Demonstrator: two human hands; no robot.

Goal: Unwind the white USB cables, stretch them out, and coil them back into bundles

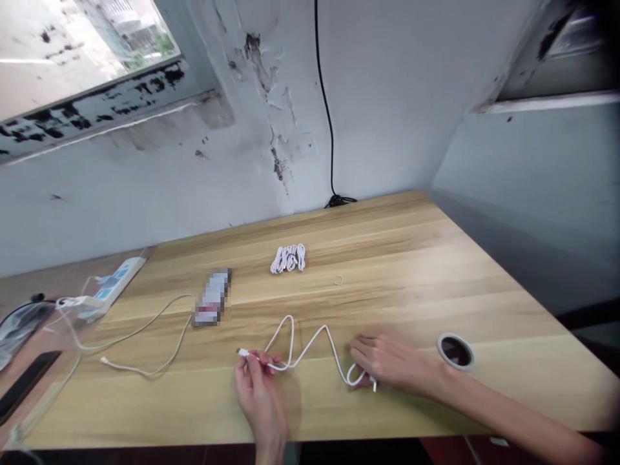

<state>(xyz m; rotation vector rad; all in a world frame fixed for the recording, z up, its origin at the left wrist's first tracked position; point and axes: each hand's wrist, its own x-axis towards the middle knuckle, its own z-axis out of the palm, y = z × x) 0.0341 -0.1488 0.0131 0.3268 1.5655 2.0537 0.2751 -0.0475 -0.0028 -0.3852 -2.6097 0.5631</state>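
Note:
A white charging cable (334, 345) runs in loose bends across the wooden table (416, 258) between my two hands. My left hand (259, 384) pinches it just behind one plug (242, 352), which points up and to the left. At the other end, my right hand (375, 358) is closed over the cable near the second plug (374, 383), with its fingers partly hidden beneath the palm. Farther back lie several bundled white cables (289, 258) and a thin pale ring (338, 280) that looks like a rubber band.
A phone with a blurred screen (212, 297) lies left of centre. Another white cable (145, 372) trails toward a power strip (112, 289). A round roll or cup with a dark centre (455, 352) sits beside my right forearm. A black cord (331, 142) hangs down the wall.

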